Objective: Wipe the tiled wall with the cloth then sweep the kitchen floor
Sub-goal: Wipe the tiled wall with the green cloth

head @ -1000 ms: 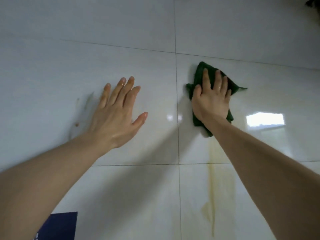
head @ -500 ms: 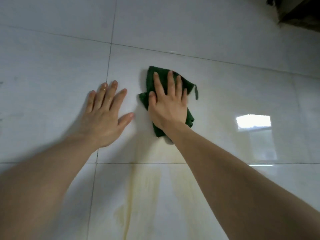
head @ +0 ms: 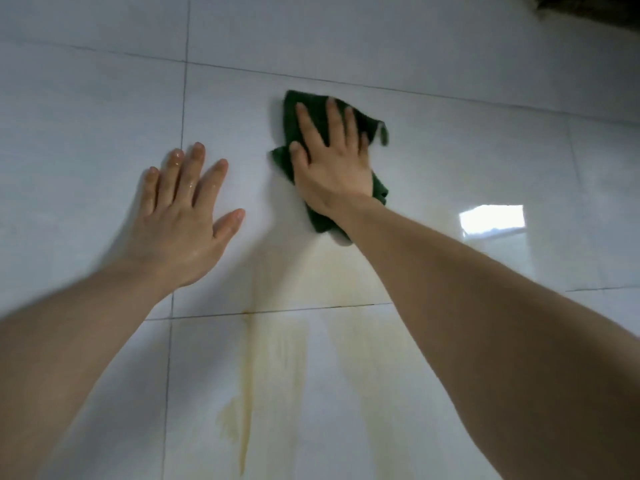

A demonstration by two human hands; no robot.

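Green cloth (head: pixel 375 187) is pressed flat to the tiled wall (head: pixel 450 150) under the right hand (head: pixel 332 168), fingers straight. At nine o'clock of it, the left hand (head: pixel 183 223) is laid open on the tile; yellow streaks (head: pixel 244 393) are seen at six.

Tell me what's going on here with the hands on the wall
A person is wiping a white tiled wall. The right hand presses a dark green cloth flat against a tile, fingers spread over it. The left hand rests open on the wall beside it, fingers looking wet. Yellowish streaks run down the tiles below the cloth, so that part looks not yet wiped clean.
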